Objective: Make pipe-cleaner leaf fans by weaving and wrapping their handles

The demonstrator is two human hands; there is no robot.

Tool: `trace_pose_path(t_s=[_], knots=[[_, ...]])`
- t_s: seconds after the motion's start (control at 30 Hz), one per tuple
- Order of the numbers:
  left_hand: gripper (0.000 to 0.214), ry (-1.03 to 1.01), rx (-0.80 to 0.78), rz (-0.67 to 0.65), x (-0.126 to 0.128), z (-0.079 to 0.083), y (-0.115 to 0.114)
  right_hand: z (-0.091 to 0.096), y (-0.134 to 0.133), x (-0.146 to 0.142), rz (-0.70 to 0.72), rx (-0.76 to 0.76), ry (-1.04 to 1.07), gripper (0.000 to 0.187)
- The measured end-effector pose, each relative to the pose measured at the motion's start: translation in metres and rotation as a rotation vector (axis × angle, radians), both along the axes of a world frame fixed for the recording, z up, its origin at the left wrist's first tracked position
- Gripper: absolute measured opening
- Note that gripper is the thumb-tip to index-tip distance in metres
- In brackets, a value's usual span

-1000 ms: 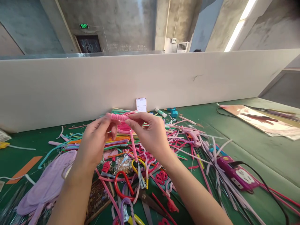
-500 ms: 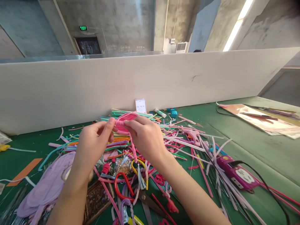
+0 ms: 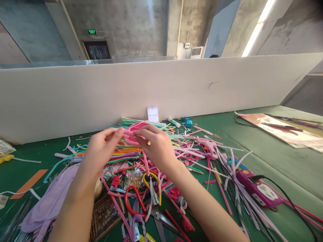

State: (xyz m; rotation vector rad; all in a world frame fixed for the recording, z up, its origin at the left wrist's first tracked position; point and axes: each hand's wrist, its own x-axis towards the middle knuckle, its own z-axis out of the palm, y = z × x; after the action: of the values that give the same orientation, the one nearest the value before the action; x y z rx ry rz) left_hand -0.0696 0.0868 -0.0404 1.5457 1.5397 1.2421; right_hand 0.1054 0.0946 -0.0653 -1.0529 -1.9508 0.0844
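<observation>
Above the crowded table, both my hands pinch a pink pipe-cleaner piece point(image 3: 129, 133), which looks wound into a short roll. Thumb and fingertips of my left hand point(image 3: 105, 146) close on its left end. My right hand point(image 3: 156, 145) grips the right end, and its fingers partly hide the piece. Just behind the fingertips shows an oval of pink strands point(image 3: 137, 126); I cannot tell whether it joins the held piece. A fuzzy pink strand point(image 3: 146, 162) hangs below my right hand. Under it lies a silvery tassel point(image 3: 153, 192).
Red-handled scissors point(image 3: 126, 201) and a bead box point(image 3: 106, 213) lie in front. Lilac pipe cleaners point(image 3: 50, 201) are at left. A pink glue gun point(image 3: 212, 149) and a magenta device point(image 3: 259, 191) with a cable sit right. A timer point(image 3: 152, 114) leans on the white partition point(image 3: 161, 84).
The whole view has shifted slightly. My fingers keep their pinch on the pink piece, with a small shift of the right fingers. Things on the table lie as before.
</observation>
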Motion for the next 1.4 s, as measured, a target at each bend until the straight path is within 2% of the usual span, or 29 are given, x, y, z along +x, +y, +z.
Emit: trace_pose_path(t_s=[0.1,0.17,0.27,0.37,0.43,0.53,0.73,0.9,1.0,1.07,1.17,1.23,1.33,1.4], knots=[[0.069,0.005,0.119,-0.016,-0.010,0.010,-0.006,0.010,0.003,0.014,0.191,-0.177,0.079,0.012],[0.062,0.112,0.169,-0.124,-0.014,0.014,-0.009,0.016,0.004,0.022,0.296,-0.281,0.024,0.010],[0.042,0.330,0.094,-0.330,-0.011,0.012,-0.010,0.020,0.001,0.028,0.375,-0.342,-0.065,0.013],[0.036,0.371,0.074,-0.351,-0.001,0.007,-0.008,0.020,-0.004,0.026,0.337,-0.380,-0.028,0.010],[0.034,0.334,0.106,-0.292,0.004,0.004,-0.007,0.019,-0.006,0.025,0.306,-0.416,0.049,0.016],[0.030,0.244,0.060,-0.291,0.005,0.002,-0.008,0.018,-0.008,0.025,0.344,-0.423,0.101,0.025],[0.030,0.177,-0.087,-0.297,0.004,0.002,-0.012,0.022,-0.008,0.030,0.337,-0.427,0.025,0.018],[0.025,0.138,-0.055,-0.346,0.004,0.003,-0.010,0.026,-0.009,0.037,0.299,-0.404,-0.031,0.005],[0.021,0.128,0.013,-0.268,-0.008,0.005,-0.007,0.029,-0.007,0.051,0.225,-0.386,-0.020,0.004],[0.018,0.009,0.052,-0.148,-0.018,0.007,-0.004,0.032,-0.006,0.061,0.120,-0.373,0.003,0.005],[0.016,-0.407,0.074,-0.043,-0.025,0.010,-0.001,0.032,-0.005,0.065,0.039,-0.374,-0.001,0.008],[0.013,-0.601,0.060,-0.048,-0.021,0.011,-0.001,0.028,-0.003,0.056,0.100,-0.412,-0.057,0.008],[0.009,-0.725,-0.020,-0.084,-0.004,0.009,-0.002,0.018,-0.001,0.036,0.212,-0.469,-0.181,0.003],[0.012,-0.780,-0.042,-0.106,0.007,0.006,-0.002,0.013,0.000,0.024,0.212,-0.435,-0.186,0.004]])
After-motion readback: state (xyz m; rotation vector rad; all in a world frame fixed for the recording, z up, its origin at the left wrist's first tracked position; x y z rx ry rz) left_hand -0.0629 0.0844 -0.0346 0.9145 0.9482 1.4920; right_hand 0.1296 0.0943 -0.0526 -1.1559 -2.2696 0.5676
